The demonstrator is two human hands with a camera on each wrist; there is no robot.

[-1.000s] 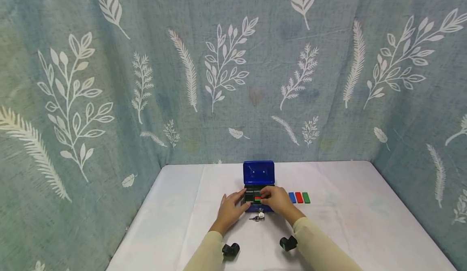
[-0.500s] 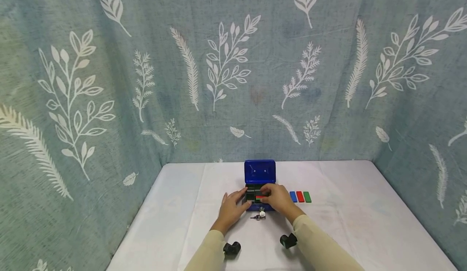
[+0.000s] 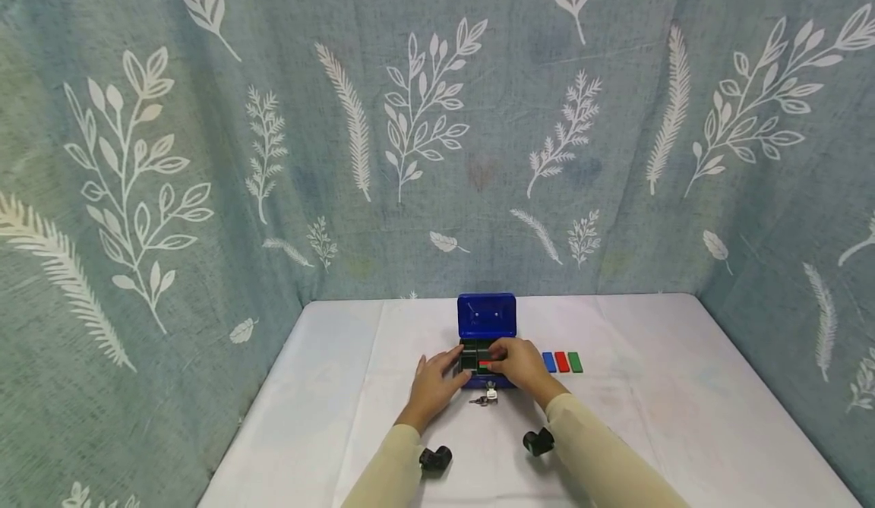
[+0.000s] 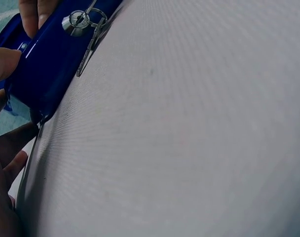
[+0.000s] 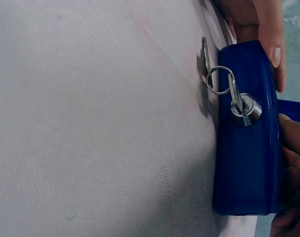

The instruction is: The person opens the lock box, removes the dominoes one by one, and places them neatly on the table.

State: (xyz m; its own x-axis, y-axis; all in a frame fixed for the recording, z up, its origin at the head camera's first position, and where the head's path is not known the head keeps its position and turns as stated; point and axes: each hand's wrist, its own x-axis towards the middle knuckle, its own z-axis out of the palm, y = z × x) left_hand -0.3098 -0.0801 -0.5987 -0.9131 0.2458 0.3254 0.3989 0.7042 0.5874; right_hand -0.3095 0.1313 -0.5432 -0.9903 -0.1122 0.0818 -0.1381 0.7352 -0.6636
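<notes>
An open blue cash box (image 3: 487, 316) stands on the white table with its lid raised and a dark compartment tray (image 3: 469, 361) inside. My left hand (image 3: 434, 389) holds the box at its left side, thumb at the front rim and fingers along the side. My right hand (image 3: 521, 363) reaches over the right part of the tray, fingers bent. Its thumb and index fingertip are right at a red block (image 3: 484, 363) and a green one in the front right compartment. I cannot tell whether it pinches either. A key (image 5: 237, 95) sits in the front lock.
A blue block (image 3: 549, 362), a red block (image 3: 562, 361) and a green block (image 3: 576, 361) lie in a row right of the box. A second key (image 3: 481, 401) hangs on the ring in front. Behind the table hangs a leaf-patterned curtain (image 3: 383, 151).
The box and hands sit slightly higher in the head view as the camera shifts. The right fingers move slightly over the compartment, and the left hand stays at the box's side.
</notes>
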